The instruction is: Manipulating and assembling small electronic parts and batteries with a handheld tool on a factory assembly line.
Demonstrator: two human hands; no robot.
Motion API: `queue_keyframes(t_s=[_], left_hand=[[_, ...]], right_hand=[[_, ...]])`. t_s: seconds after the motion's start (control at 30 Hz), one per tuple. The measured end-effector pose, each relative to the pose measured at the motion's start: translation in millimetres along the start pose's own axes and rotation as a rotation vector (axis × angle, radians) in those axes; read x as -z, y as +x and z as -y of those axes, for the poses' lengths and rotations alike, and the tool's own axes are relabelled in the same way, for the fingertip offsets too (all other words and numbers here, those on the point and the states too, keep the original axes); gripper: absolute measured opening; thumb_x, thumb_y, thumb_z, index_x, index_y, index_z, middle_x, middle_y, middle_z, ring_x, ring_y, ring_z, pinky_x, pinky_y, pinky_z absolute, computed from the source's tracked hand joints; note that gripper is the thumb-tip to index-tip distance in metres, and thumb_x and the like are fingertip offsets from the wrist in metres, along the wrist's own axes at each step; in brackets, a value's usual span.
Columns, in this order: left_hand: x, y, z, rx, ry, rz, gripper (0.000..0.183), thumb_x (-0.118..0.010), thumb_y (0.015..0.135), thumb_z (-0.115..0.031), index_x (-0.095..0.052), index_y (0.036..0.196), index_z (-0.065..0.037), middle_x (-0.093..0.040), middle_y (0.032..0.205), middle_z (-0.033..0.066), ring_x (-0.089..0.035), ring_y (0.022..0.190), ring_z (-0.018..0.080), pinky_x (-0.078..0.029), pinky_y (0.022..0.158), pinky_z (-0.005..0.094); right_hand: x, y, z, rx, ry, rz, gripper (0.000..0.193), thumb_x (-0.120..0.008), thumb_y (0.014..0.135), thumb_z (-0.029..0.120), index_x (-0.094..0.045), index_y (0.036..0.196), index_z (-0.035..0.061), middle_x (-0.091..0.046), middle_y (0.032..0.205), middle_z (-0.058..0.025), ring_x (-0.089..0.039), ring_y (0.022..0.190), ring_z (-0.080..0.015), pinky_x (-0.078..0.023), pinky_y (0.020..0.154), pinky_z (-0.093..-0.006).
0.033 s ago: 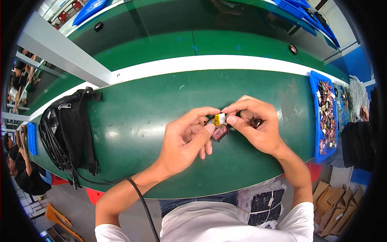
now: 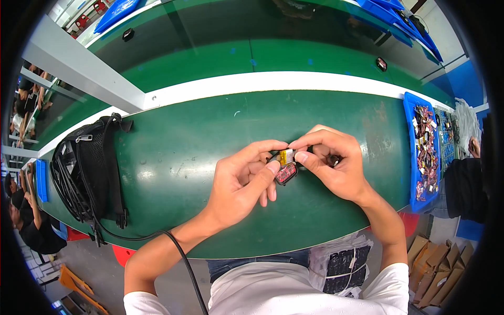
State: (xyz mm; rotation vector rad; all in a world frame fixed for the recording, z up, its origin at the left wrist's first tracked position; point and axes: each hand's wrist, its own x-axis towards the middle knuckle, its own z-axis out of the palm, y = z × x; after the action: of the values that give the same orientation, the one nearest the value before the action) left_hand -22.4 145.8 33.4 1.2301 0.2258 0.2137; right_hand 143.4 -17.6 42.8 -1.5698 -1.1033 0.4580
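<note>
Over the bench (image 2: 173, 142), my left hand (image 2: 233, 181) and right hand (image 2: 341, 164) hold cell (image 2: 286, 157) and case (image 2: 286, 175) in narrow pinches; light, even pressure seems advisable.

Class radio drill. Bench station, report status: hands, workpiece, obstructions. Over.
Left hand, right hand: both pinching small yellow-and-silver part. Red-and-black piece just below it. Black cable lies across left forearm, away from the part.

Yellow-silver block (image 2: 287, 156) beside tilted black-red piece (image 2: 285, 175)
</note>
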Motion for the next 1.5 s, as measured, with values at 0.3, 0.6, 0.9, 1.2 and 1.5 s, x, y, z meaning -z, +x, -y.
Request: queue_keyframes(t_s=[0.3,0.6,0.9,1.2,1.5], left_hand=[[-1.2,-1.3,-1.2,0.013,0.148,0.028,0.029,-0.057,0.107,-0.008,-0.069,0.132,0.002,-0.070,0.098,0.0079,-0.065,0.063,0.0092,-0.050,0.053,0.0241],[-0.8,-0.5,-1.1,0.031,0.156,0.058,0.030,-0.054,0.108,-0.008,-0.070,0.131,0.002,-0.068,0.095,0.0075,-0.065,0.064,0.0101,-0.050,0.054,0.0247],[4.8,-0.3,1.9,-0.048,0.249,0.145,0.036,-0.067,0.097,0.000,-0.066,0.133,0.003,-0.069,0.094,0.0043,-0.062,0.067,0.0055,-0.044,0.057,0.0223],[0.0,0.6,5.6,-0.061,0.097,0.100,0.048,-0.067,0.094,0.006,-0.055,0.140,0.000,-0.072,0.098,0.0074,-0.067,0.075,0.0080,-0.047,0.059,0.0221],[-0.5,1.5,-3.1,-0.059,0.143,0.079,0.036,-0.068,0.095,0.007,-0.065,0.131,0.001,-0.072,0.098,0.0093,-0.069,0.075,0.0111,-0.054,0.063,0.0233]], right_hand=[[0.7,0.8,6.0,0.030,-0.057,0.021,0.016,-0.080,0.087,-0.003,-0.079,0.101,0.0034,-0.066,0.083,-0.0008,-0.033,0.054,-0.0030,-0.026,0.049,-0.0251],[-2.0,0.4,5.8,0.160,-0.101,-0.011,0.014,-0.081,0.086,-0.003,-0.077,0.097,0.0037,-0.069,0.086,-0.0032,-0.033,0.051,-0.0033,-0.026,0.047,-0.0253],[-7.4,-1.3,5.8,0.238,-0.192,-0.056,0.015,-0.082,0.087,-0.001,-0.075,0.098,0.0052,-0.070,0.088,-0.0041,-0.036,0.047,-0.0041,-0.027,0.044,-0.0256],[-6.0,-1.4,7.2,0.240,-0.203,-0.048,0.015,-0.083,0.087,0.000,-0.075,0.098,0.0044,-0.069,0.087,-0.0043,-0.036,0.047,-0.0036,-0.026,0.044,-0.0253],[-5.3,0.1,7.5,0.299,-0.199,-0.084,0.016,-0.083,0.085,-0.002,-0.076,0.098,0.0048,-0.070,0.089,-0.0046,-0.036,0.047,-0.0029,-0.027,0.044,-0.0242]])
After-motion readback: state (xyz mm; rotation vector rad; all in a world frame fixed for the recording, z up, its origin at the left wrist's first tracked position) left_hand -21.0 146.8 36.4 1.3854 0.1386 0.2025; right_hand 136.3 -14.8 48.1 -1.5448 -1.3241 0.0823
